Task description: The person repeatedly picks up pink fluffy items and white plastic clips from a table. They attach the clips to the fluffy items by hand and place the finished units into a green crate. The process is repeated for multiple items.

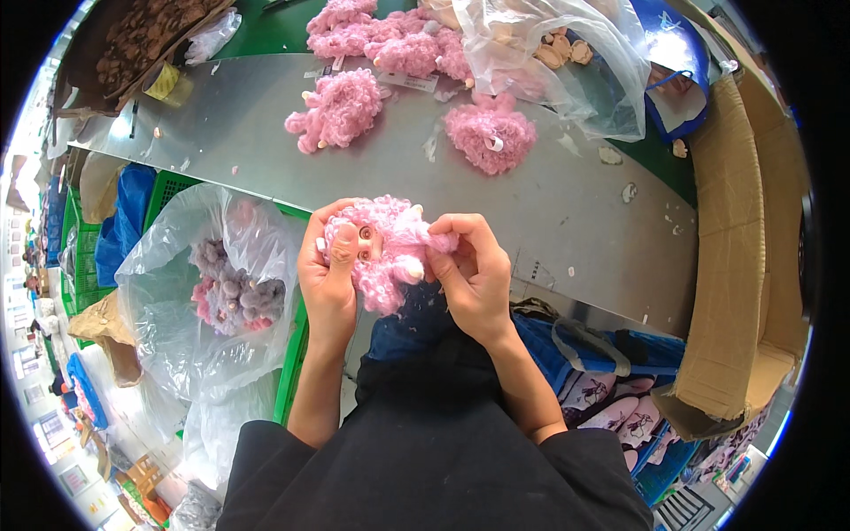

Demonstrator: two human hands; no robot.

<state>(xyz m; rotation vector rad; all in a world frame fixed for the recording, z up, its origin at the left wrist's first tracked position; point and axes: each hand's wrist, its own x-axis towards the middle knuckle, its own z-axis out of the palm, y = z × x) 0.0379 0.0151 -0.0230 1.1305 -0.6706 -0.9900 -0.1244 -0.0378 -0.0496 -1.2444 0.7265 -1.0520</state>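
Note:
Between both hands, just in front of the metal table's near edge, is a pink curly-haired plush doll [386,252] with a small face and brown eyes. My left hand [329,270] wraps round its head, the thumb lying beside the face. My right hand [471,274] pinches a small pink limb of it between thumb and fingers. On the metal table [567,239] beyond lie one pink plush piece [341,108] at left and another pink plush piece [490,133] at right, with a white tag on it. A heap of pink plush [398,44] lies farther back.
A clear plastic bag [567,80] with beige pieces lies at the back right, near a blue bag [675,71]. A cardboard box [730,248] stands at right. Grey and pink plush fill a plastic-lined crate [199,336] at left. Brown pieces fill a box [142,44] far left.

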